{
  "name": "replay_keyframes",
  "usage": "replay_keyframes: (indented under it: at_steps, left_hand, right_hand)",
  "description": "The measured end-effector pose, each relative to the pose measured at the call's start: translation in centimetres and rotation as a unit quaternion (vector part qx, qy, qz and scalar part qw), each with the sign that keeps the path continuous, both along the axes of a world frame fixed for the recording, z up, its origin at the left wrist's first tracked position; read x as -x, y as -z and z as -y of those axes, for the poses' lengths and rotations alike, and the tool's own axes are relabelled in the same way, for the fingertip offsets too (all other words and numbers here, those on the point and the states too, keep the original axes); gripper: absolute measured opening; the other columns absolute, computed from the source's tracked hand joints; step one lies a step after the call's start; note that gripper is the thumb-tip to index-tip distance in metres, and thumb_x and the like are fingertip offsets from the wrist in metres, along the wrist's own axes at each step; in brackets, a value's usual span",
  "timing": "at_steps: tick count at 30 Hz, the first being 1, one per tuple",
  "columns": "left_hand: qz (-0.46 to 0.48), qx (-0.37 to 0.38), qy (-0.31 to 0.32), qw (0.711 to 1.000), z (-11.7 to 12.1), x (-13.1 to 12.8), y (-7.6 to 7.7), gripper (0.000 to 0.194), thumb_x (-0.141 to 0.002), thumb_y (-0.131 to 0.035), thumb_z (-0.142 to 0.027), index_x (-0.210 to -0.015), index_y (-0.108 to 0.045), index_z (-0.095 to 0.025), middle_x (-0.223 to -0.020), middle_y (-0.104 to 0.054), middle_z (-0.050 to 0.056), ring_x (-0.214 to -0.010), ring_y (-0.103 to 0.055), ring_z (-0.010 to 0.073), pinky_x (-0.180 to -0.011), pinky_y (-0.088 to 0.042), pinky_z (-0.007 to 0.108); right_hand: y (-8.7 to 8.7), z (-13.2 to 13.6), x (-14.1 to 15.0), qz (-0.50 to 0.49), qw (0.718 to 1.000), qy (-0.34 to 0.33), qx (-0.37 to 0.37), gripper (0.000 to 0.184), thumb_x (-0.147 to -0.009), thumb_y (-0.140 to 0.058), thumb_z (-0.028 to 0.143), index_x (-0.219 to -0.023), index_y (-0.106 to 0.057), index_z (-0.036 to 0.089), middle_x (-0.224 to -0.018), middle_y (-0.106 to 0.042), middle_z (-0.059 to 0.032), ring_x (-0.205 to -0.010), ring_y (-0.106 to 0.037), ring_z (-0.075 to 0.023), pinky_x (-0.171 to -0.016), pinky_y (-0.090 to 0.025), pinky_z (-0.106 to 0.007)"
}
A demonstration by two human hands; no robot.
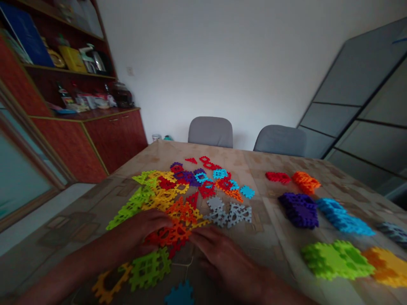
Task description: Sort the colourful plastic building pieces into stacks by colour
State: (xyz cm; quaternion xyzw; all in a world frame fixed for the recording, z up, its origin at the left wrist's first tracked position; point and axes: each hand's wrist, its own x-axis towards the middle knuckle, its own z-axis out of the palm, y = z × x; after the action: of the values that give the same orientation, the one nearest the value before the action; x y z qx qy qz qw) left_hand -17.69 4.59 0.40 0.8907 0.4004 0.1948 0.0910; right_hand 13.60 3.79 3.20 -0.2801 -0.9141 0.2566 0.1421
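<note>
My left hand (pixel 152 228) reaches in from the lower left, its fingers apart at the left side of some orange toothed building pieces (pixel 171 235). Across from it, my right hand (pixel 219 250) lies low over the table with fingers stretched out, their tips touching the right edge of the same orange pieces. Red toothed pieces (pixel 179 248) show beneath the orange ones. Grey pieces (pixel 240 214) lie just beyond my right hand. Close to my left wrist are a green window-shaped piece (pixel 151 267) and a yellow-orange frame piece (pixel 111 283). Motion blurs some fingertips.
Mixed yellow pieces (pixel 159 197), green pieces (pixel 130 207) and purple pieces (pixel 189 177) spread behind my hands. Stacks sorted by colour stand at right, including a purple stack (pixel 299 209), blue stack (pixel 345 216) and green stack (pixel 337 259). Two chairs (pixel 210 131) stand behind the table.
</note>
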Motion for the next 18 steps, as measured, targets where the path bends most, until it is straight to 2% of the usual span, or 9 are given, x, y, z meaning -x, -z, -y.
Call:
replay_keyframes:
  at_steps: [2, 5, 8, 11, 13, 15, 18]
  left_hand:
    - [-0.016, 0.019, 0.007, 1.000, -0.2, -0.5, 0.1, 0.050, -0.085, -0.066, -0.013, -0.132, -0.064, -0.030, -0.131, -0.068, 0.005, -0.121, -0.064, 0.0226, -0.104, -0.050, 0.031]
    - [-0.031, 0.037, -0.006, 0.999, -0.5, -0.7, 0.4, 0.053, -0.087, -0.057, -0.007, -0.133, -0.061, -0.031, -0.130, -0.068, 0.003, -0.119, -0.064, 0.0215, -0.104, -0.050, 0.033]
    - [-0.027, 0.017, -0.033, 0.999, -0.5, -0.7, 1.0, 0.058, -0.089, -0.051, -0.005, -0.139, -0.057, -0.032, -0.135, -0.066, 0.002, -0.124, -0.062, 0.0214, -0.106, -0.049, 0.034]
    - [-0.022, 0.007, -0.044, 0.999, -0.5, -0.7, 1.2, 0.057, -0.090, -0.048, -0.006, -0.140, -0.057, -0.032, -0.136, -0.066, 0.003, -0.124, -0.062, 0.0215, -0.106, -0.049, 0.034]
    - [-0.019, 0.007, -0.043, 0.999, -0.6, -0.9, 1.0, 0.058, -0.090, -0.047, -0.005, -0.140, -0.057, -0.032, -0.135, -0.066, 0.002, -0.123, -0.063, 0.0217, -0.104, -0.051, 0.034]
    - [-0.010, 0.005, -0.040, 0.999, -0.6, -1.2, 0.8, 0.056, -0.092, -0.048, -0.008, -0.141, -0.056, -0.034, -0.134, -0.067, 0.002, -0.121, -0.065, 0.0224, -0.103, -0.052, 0.034]
    - [0.005, 0.006, -0.039, 0.999, -0.2, -1.7, 0.5, 0.051, -0.097, -0.052, -0.016, -0.143, -0.055, -0.038, -0.136, -0.067, 0.001, -0.121, -0.065, 0.0237, -0.103, -0.053, 0.036]
  right_hand:
    - [0.8, -0.5, 2.1, 0.029, 0.998, 0.005, -0.059, 0.049, -0.092, -0.057, 0.005, -0.140, -0.056, 0.017, -0.142, -0.061, -0.0104, -0.128, -0.058, -0.0231, -0.113, -0.043, -0.035]
    - [2.3, -1.5, 4.3, 0.092, 0.986, 0.046, -0.128, 0.034, -0.096, -0.060, 0.012, -0.130, -0.062, 0.015, -0.125, -0.068, -0.0126, -0.112, -0.065, -0.0265, -0.101, -0.053, -0.040]
    - [3.1, -2.1, 4.9, 0.116, 0.980, 0.070, -0.147, 0.022, -0.096, -0.065, 0.017, -0.118, -0.067, 0.016, -0.112, -0.071, -0.0106, -0.105, -0.067, -0.0264, -0.094, -0.055, -0.039]
    - [2.9, -2.2, 4.3, 0.116, 0.980, 0.062, -0.148, 0.014, -0.096, -0.064, 0.016, -0.109, -0.068, 0.016, -0.108, -0.071, -0.0088, -0.101, -0.068, -0.0254, -0.093, -0.054, -0.038]
    - [2.5, -1.9, 3.4, 0.102, 0.983, 0.061, -0.142, 0.015, -0.095, -0.063, 0.013, -0.109, -0.068, 0.017, -0.107, -0.072, -0.0079, -0.099, -0.068, -0.0243, -0.093, -0.053, -0.037]
    - [2.3, -1.5, 2.2, 0.060, 0.989, 0.077, -0.113, 0.025, -0.093, -0.061, 0.008, -0.115, -0.067, 0.019, -0.108, -0.072, -0.0078, -0.099, -0.068, -0.0233, -0.093, -0.052, -0.035]
    - [2.6, -0.7, -0.4, -0.021, 0.991, 0.133, -0.012, 0.045, -0.082, -0.059, 0.000, -0.122, -0.065, 0.021, -0.099, -0.074, -0.0045, -0.088, -0.069, -0.0196, -0.079, -0.053, -0.028]
